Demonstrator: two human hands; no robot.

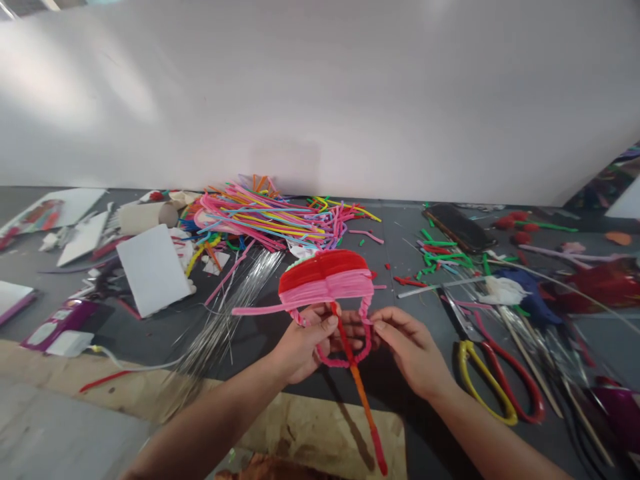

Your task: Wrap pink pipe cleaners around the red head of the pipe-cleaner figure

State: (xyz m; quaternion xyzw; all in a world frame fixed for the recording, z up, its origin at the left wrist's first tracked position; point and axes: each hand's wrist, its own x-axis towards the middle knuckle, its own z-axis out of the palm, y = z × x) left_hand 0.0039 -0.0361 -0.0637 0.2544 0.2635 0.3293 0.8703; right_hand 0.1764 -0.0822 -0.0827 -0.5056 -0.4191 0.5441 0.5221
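A pipe cleaner craft (pixel 326 283) is held up between my two hands over the dark table. Its top is filled with red and pink rows, and a twisted pink loop curves below. An orange and red wrapped stem (pixel 364 393) hangs down from its middle. My left hand (pixel 313 340) is closed round the stem and the loop's left side, thumb on top. My right hand (pixel 407 343) pinches the loop's right edge between thumb and finger. One loose pink end sticks out to the left of the craft.
A heap of coloured pipe cleaners (pixel 265 217) lies at the back, with thin metal wires (pixel 230 313) in front. To the right are large scissors (pixel 480 373), a phone (pixel 460 227) and green clippings (pixel 435 257). White card (pixel 154 270) and a purple device (pixel 60 325) lie left.
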